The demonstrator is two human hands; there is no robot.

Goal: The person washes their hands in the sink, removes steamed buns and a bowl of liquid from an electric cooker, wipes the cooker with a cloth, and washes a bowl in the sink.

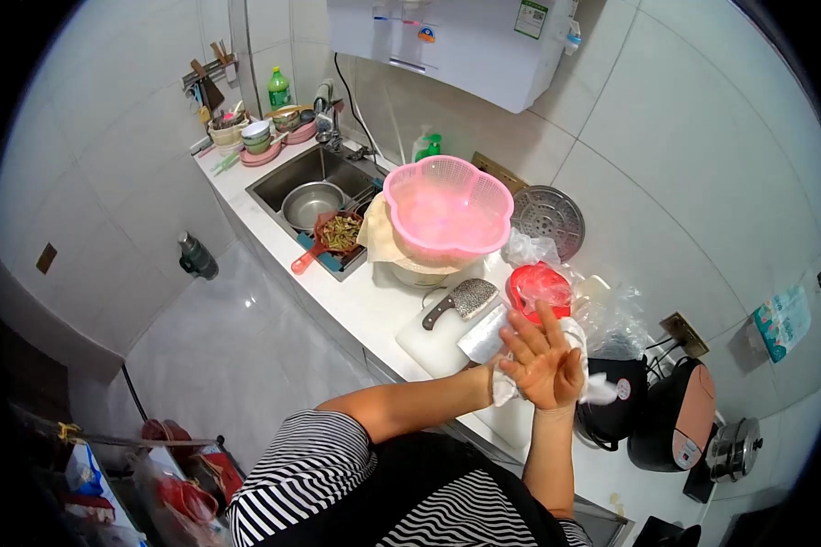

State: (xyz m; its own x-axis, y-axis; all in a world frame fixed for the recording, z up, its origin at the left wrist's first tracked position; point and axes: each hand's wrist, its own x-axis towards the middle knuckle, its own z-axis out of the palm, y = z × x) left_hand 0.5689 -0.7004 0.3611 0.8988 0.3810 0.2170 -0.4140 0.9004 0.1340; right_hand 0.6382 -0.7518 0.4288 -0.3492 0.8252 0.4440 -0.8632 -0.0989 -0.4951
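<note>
My right hand (549,365) is raised over the counter with its palm up and fingers spread. A crumpled white cloth (576,339), perhaps paper, shows on both sides of it. My left forearm reaches in from the left, and my left hand (494,385) is mostly hidden behind the right one, against the cloth. Close by, a cleaver (465,299) with a dark handle and patterned blade lies on a white cutting board (429,350). A second, plain shiny blade (483,335) lies beside it, its handle hidden.
A pink flower-shaped basket (447,239) stands behind the board, near a red bag (540,290). To the left, the sink (274,187) holds a metal pan (312,206) and a red strainer (323,244) of chopped food. A rice cooker (675,415) stands right.
</note>
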